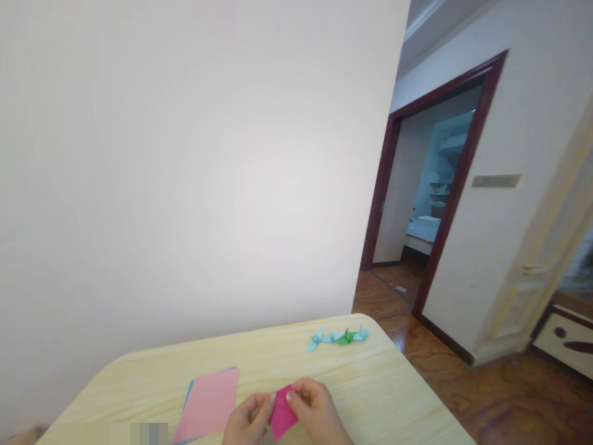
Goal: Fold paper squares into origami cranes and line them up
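2 hands, left [248, 420] and right [317, 411], pinch folded magenta paper [282, 413] between narrowed fingers.

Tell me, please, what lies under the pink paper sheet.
The pink paper sheet hides most of a blue paper sheet, which shows along its left edge; anything else beneath is covered.

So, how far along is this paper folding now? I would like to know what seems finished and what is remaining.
Done: a row of light blue and green origami cranes sits on the wood-grain table. In hand: the left hand and right hand pinch a folded magenta paper, not yet crane-shaped. Left: a flat pink sheet over a blue sheet.
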`<state>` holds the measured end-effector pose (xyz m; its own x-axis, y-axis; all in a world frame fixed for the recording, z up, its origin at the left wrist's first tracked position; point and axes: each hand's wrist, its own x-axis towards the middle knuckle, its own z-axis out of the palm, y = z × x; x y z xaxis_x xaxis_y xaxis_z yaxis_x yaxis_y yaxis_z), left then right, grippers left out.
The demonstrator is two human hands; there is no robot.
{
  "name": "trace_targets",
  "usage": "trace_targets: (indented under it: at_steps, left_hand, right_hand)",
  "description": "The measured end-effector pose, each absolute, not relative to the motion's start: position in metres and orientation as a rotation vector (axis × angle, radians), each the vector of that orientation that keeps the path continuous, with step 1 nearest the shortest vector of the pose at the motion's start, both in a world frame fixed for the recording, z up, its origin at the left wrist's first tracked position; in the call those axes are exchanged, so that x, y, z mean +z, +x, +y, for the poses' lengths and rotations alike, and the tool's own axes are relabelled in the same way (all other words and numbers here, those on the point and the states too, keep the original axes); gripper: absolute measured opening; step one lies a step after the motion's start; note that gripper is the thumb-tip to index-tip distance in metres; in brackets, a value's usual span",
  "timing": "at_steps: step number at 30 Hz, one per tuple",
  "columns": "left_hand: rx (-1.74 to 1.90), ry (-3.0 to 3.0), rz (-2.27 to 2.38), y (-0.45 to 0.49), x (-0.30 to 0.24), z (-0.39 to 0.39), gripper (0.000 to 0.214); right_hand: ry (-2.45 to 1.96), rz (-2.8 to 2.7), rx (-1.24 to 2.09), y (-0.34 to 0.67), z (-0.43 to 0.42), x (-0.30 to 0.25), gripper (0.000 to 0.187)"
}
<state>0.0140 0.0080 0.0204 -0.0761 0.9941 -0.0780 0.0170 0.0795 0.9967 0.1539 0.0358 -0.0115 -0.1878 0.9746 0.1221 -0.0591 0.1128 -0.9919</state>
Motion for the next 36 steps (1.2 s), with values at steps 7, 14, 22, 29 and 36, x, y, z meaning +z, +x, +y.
trace_targets:
  at_steps: [7,14,22,29,36]
  left_hand:
    - [1.241,1.101,1.274,0.015,0.02,0.007,0.048]
    - [1.213,1.077,1.237,0.013,0.013,0.011,0.046]
    - [1.173,1.187,1.259,0.008,0.019,0.009,0.043]
    - [1.222,1.252,1.293,0.012,0.015,0.01,0.045]
    - [1.212,1.268,1.284,0.015,0.016,0.008,0.046]
  right_hand:
    - [-1.023,-1.384,1.227,0.153,0.032,-0.006,0.032]
    - [-1.043,-1.384,1.174,0.153,0.037,-0.015,0.03]
    - [-1.01,-1.394,1.196,0.153,0.036,-0.013,0.033]
    - [-0.99,-1.465,1.247,0.15,0.032,-0.01,0.023]
    - [-1.058,-1.49,1.167,0.149,0.031,-0.008,0.018]
